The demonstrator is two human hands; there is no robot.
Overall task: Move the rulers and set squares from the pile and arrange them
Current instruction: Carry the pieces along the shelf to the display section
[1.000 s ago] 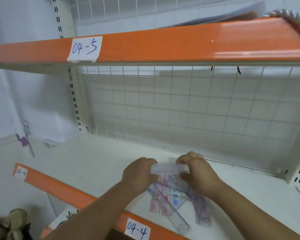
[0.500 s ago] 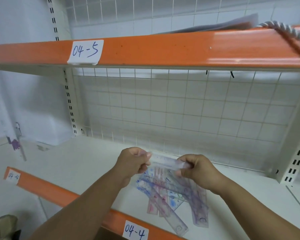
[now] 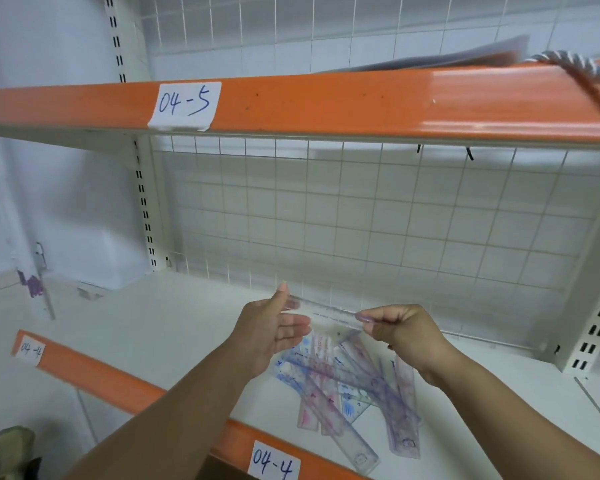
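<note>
One clear ruler [image 3: 326, 315] up above the pile [image 3: 347, 389], right hand [image 3: 407, 332] pinching its end, left hand [image 3: 269, 329] spread straight-fingered at the other; pile lies by the front edge of the white shelf [image 3: 153, 327], wire grid [image 3: 361, 220] behind.

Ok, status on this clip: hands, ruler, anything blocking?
Right hand pinches clear ruler by one end, above the pile. Left hand open at other end. Nothing seen in the way.

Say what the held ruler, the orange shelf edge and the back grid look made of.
Held ruler: clear hard plastic, likely; see-through, with printed markings. Orange shelf edge: painted metal, probably; glossy and smooth, with light streaks. Back grid: thin white-coated wire, seemingly metal; crossing rods leave open squares.
</note>
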